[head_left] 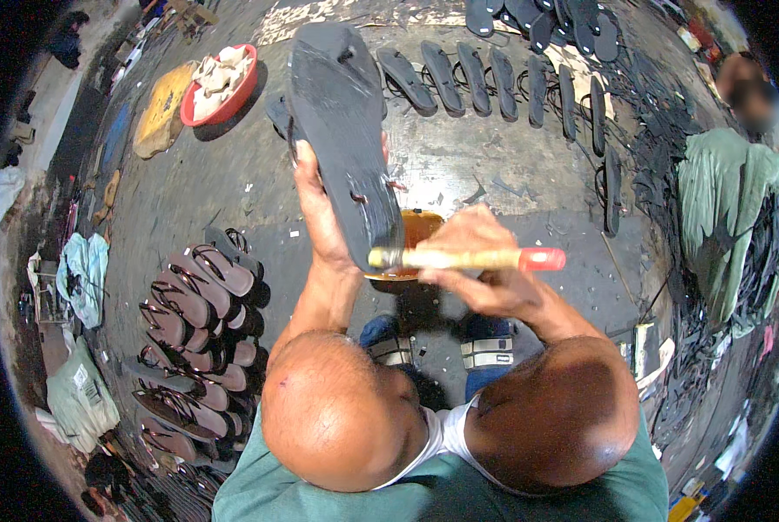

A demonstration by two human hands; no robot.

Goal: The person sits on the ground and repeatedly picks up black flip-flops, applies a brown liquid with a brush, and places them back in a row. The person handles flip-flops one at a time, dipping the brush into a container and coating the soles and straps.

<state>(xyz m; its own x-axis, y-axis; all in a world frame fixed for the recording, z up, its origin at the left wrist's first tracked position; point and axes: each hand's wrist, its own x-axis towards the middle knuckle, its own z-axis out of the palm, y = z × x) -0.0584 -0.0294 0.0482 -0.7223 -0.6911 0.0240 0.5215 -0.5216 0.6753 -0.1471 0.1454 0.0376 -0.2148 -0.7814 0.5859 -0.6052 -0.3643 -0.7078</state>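
Observation:
My left hand (318, 209) grips a black flip-flop sandal (342, 122), underside toward me and toe end pointing away. Wet, shiny streaks lie over its surface, and small strap ends poke out near its middle. My right hand (476, 244), somewhat blurred, is closed around a brush (503, 259) with a yellowish handle and a red end. The brush's other end meets the sandal's near end; its bristles are hard to make out. Below and between my hands is a pot (421, 228) with an amber inside, partly hidden by the sandal and my right hand.
Several black sandals (472, 78) stand in a row across the far floor. Piled at the left are brown-topped sandals (181, 304). A red basin (233, 109) of pale scraps sits beside a yellow block (161, 109). Green cloth (720, 209) hangs at the right, near another person (746, 91).

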